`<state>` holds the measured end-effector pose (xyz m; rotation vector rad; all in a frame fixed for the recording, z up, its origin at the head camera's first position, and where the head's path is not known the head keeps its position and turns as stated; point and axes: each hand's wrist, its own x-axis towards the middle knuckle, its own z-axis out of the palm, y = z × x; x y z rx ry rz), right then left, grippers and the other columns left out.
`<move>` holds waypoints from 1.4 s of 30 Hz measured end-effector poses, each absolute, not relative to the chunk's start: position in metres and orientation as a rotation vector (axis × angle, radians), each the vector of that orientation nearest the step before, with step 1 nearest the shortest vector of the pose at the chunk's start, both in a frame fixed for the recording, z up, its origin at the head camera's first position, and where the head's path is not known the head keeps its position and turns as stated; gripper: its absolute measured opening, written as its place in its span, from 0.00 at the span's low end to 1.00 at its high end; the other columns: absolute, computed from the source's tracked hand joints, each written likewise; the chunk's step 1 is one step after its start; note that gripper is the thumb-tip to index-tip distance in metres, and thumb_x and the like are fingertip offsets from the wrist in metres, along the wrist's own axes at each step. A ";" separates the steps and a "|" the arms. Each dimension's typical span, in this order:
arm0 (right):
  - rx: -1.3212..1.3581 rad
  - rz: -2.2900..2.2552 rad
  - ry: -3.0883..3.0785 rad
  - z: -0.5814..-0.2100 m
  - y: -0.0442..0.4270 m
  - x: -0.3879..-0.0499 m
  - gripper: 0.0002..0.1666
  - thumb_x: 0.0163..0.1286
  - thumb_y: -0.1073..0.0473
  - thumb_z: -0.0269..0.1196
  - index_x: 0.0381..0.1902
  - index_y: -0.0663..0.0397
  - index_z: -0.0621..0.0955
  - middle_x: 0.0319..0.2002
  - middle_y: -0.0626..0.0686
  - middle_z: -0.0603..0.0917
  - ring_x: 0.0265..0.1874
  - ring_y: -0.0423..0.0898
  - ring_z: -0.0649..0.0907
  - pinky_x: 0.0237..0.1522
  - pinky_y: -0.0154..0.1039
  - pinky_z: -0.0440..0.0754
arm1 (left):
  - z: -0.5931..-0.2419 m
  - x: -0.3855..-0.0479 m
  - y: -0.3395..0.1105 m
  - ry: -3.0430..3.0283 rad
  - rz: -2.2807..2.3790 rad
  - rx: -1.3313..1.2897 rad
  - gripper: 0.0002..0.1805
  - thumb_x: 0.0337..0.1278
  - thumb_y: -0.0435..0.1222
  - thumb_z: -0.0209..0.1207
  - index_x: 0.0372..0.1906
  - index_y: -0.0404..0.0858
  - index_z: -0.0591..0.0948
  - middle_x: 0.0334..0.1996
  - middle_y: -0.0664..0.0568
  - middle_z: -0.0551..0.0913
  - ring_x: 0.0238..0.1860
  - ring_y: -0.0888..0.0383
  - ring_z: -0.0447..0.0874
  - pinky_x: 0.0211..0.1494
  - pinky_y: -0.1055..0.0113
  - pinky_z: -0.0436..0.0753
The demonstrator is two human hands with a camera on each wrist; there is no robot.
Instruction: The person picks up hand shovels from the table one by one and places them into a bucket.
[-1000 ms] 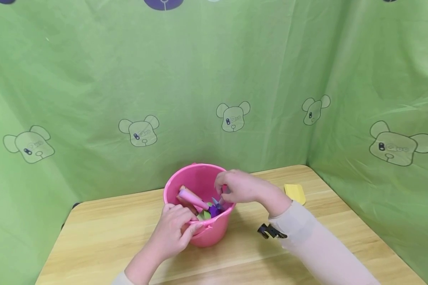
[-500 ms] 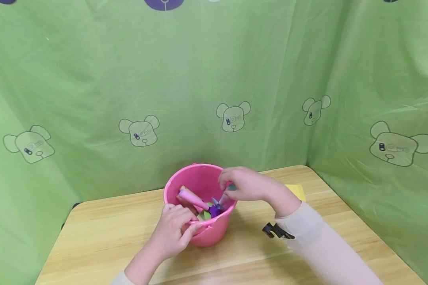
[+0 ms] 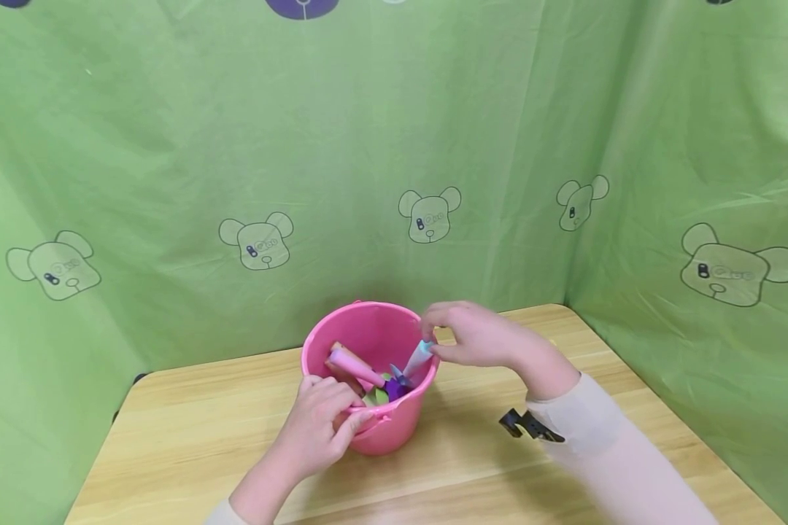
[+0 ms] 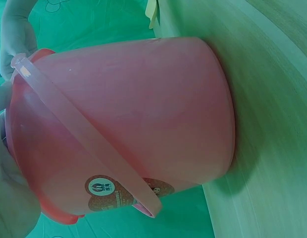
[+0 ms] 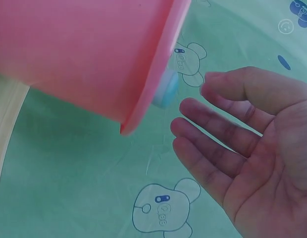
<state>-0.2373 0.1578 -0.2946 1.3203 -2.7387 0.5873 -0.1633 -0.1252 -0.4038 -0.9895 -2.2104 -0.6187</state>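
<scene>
A pink bucket [image 3: 394,434] stands on the table in the head view. My left hand [image 3: 318,423] grips its near-left rim, with the thumb lying outside. At the right rim my right hand [image 3: 476,334] hovers with nothing in it. Just beside its fingers, the teal-tipped pale end of a stick-like piece [image 3: 418,357] leans inside the bucket. In the right wrist view the fingers of this hand are relaxed and apart from that teal end [image 5: 166,89]. Also inside lie a pink-violet tube [image 3: 354,366], a purple piece [image 3: 394,388] and green pieces [image 3: 377,397]; their lower parts are hidden.
The bucket's handle [image 4: 94,134] hangs down its near side. A green printed curtain [image 3: 341,168] rises behind and beside the wooden table [image 3: 190,408]. A yellow piece [image 4: 152,12] lies on the table, mostly hidden by the right arm in the head view.
My right hand has drawn back rightward out of the bucket and let go of the teal-tipped piece, which now leans at the right rim. The left hand has not moved.
</scene>
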 end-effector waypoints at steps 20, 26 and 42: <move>1.166 0.548 -2.719 -0.300 0.203 -0.237 0.08 0.62 0.64 0.69 0.36 0.47 0.81 0.47 0.51 0.85 0.49 0.53 0.83 0.53 0.54 0.81 | -0.405 -0.164 -0.126 -2.201 -0.616 -0.990 0.16 0.71 0.52 0.54 0.30 0.49 0.79 0.27 0.65 0.78 0.32 0.65 0.73 0.45 0.65 0.65; 1.120 0.547 -2.724 -0.303 0.218 -0.237 0.07 0.61 0.64 0.68 0.37 0.49 0.82 0.47 0.53 0.85 0.49 0.55 0.84 0.53 0.55 0.81 | -0.406 -0.164 -0.125 -2.213 -0.622 -0.990 0.17 0.72 0.53 0.52 0.30 0.49 0.80 0.27 0.65 0.78 0.32 0.64 0.74 0.45 0.65 0.65; 1.049 0.520 -2.789 -0.321 0.260 -0.234 0.07 0.62 0.64 0.68 0.37 0.50 0.82 0.41 0.45 0.84 0.42 0.47 0.83 0.47 0.51 0.82 | -0.406 -0.165 -0.126 -2.239 -0.630 -0.991 0.16 0.71 0.52 0.53 0.30 0.49 0.80 0.27 0.64 0.78 0.34 0.64 0.75 0.45 0.64 0.66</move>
